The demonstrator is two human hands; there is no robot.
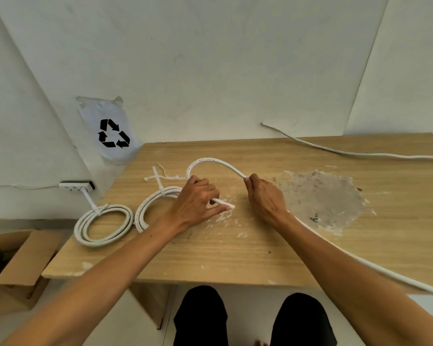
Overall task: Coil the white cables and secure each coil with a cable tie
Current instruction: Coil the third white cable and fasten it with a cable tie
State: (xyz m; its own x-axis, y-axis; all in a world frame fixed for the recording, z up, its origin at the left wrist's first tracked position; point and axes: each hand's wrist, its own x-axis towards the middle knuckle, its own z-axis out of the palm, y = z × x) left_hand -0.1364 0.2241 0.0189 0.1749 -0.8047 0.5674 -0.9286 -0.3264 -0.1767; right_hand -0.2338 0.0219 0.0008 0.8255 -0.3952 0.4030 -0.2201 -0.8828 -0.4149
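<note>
Head view: left hand [195,203] on worn wooden surface [235,245], fingers curled round end of loose white round cable [218,162]; right hand [265,196] grips same cable further along, loop arching between hands, rest trailing off right edge. Two tied white cable coils [104,224] lie left of hands, side by side. Spare white cable ties [160,176] behind them. Second loose white cable [335,151] at far right

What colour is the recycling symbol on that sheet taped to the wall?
Black, on a pale sheet; the recycling symbol shows plainly in the head view.
</note>
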